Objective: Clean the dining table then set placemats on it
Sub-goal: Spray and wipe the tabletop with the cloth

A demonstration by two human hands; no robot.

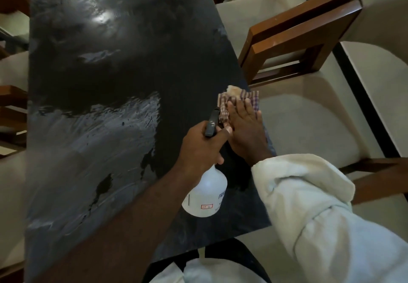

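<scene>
The checked cloth (248, 97) is pressed flat on the dark table (110, 72) at its right edge by the right hand (245, 132), whose fingers (239, 110) are laid out straight on the fabric. The spray bottle (207, 194) is gripped at the neck by the left hand (198, 148), fingers curled round it, with the trigger head pointed toward the cloth. For a good wipe, even pressure should be applied and overlapping strokes carried from the edge toward the wet streaks (123, 114), so that no film is left to dry. The glossy top is marked by smears and glare. Wooden chairs (298, 37) with pale cushions are set along 2 sides. No placemats are seen.
</scene>
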